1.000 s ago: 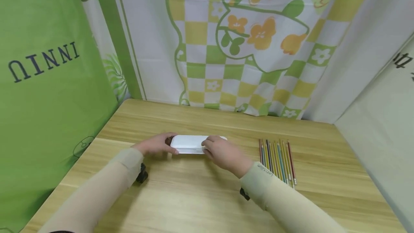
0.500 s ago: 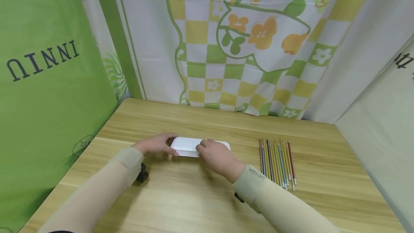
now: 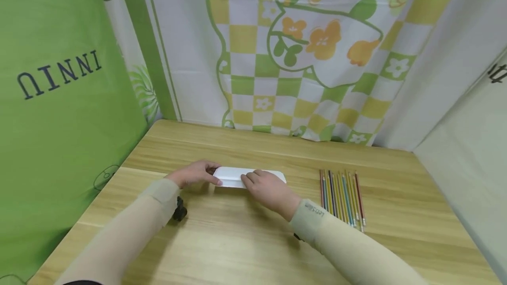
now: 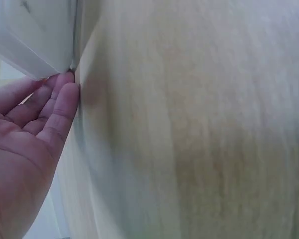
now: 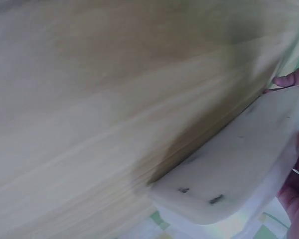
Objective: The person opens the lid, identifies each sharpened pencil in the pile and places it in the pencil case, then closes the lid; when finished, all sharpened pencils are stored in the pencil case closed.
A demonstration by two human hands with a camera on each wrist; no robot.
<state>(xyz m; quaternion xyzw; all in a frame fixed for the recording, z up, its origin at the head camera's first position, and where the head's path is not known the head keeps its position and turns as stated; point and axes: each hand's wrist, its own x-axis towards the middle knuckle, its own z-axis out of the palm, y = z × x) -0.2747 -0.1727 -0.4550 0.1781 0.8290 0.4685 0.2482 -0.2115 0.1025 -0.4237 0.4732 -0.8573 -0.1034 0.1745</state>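
Note:
A long white pencil box (image 3: 231,174) with rounded corners lies across the wooden table, a seam running along its near side. My left hand (image 3: 195,175) holds its left end, thumb at the near corner and fingers behind. In the left wrist view, the fingertips of the left hand (image 4: 27,144) touch the box's end (image 4: 30,42) close to the tabletop. Over the middle of the box my right hand (image 3: 272,191) grips the near upper edge with curled fingers. Dark marks dot the box's side (image 5: 229,159) in the right wrist view. The box's inside is hidden.
Several pencils (image 3: 343,197) in different colours lie side by side to the right of the box, partly behind the right sleeve (image 3: 340,241). A patterned curtain (image 3: 269,69) hangs behind the table (image 3: 222,250). Green cloth (image 3: 59,144) hangs at the left.
My right hand has shifted a little left along the pencil box, showing more of its right end. The left hand keeps its hold on the left end. The pencils lie as before.

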